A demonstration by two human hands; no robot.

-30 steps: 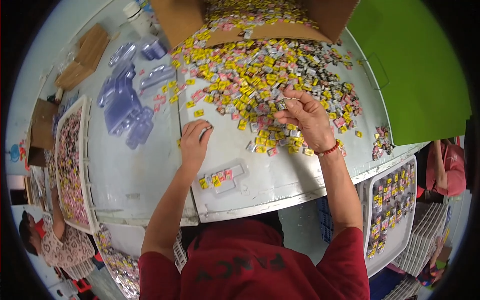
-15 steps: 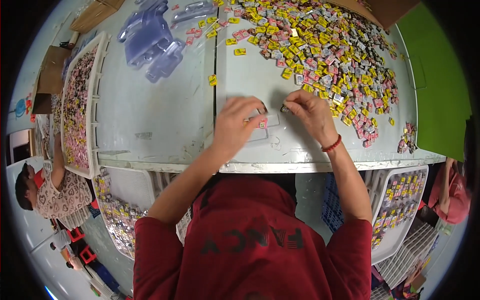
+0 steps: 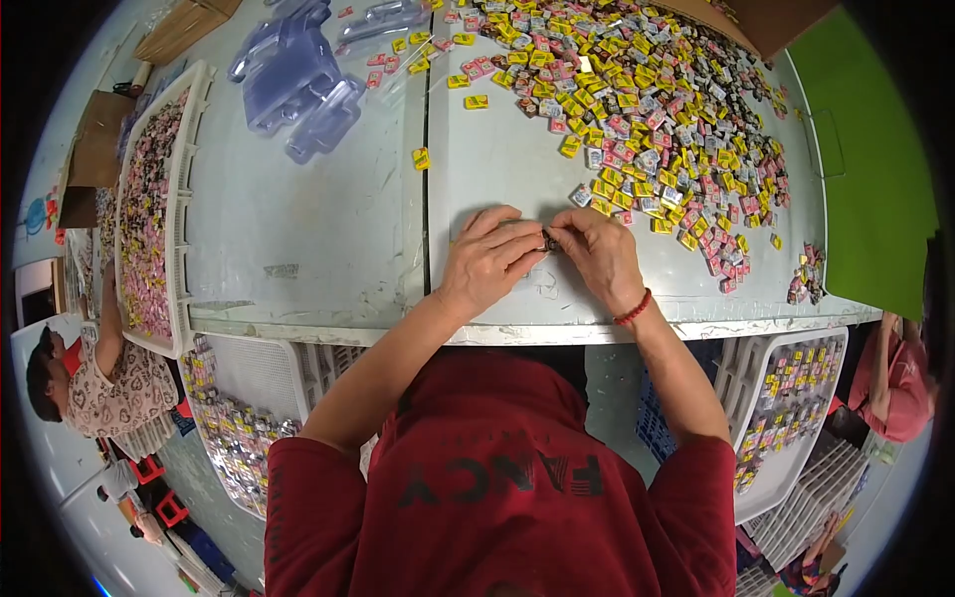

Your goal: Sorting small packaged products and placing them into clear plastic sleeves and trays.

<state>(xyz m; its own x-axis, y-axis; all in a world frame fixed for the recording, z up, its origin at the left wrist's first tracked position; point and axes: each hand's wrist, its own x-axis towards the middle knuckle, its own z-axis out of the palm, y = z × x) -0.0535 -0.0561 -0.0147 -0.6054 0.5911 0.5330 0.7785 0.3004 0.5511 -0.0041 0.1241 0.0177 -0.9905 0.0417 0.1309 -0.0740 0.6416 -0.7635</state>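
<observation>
My left hand [image 3: 491, 259] is curled low over the worktop, fingers bent together around a small clear plastic tray that it almost wholly hides. Close beside it, my right hand [image 3: 601, 255] pinches a small dark block [image 3: 549, 242] between thumb and fingers. The fingertips of both hands nearly meet at this block. Just beyond my right hand starts a big heap of small wrapped blocks [image 3: 647, 129] in yellow, pink, white and dark colours.
Empty clear plastic trays [image 3: 303, 85] lie at the far left, near a lone yellow block [image 3: 421, 159]. A white crate [image 3: 185, 214] full of blocks stands left. Filled trays [image 3: 793, 398] sit below the table edge. A co-worker [image 3: 104, 373] is at the left, another [image 3: 895, 383] at the right.
My right hand has come left and nearer me with the dark block, up to my left hand. My left hand has turned flatter and now covers the clear tray and its pink block.
</observation>
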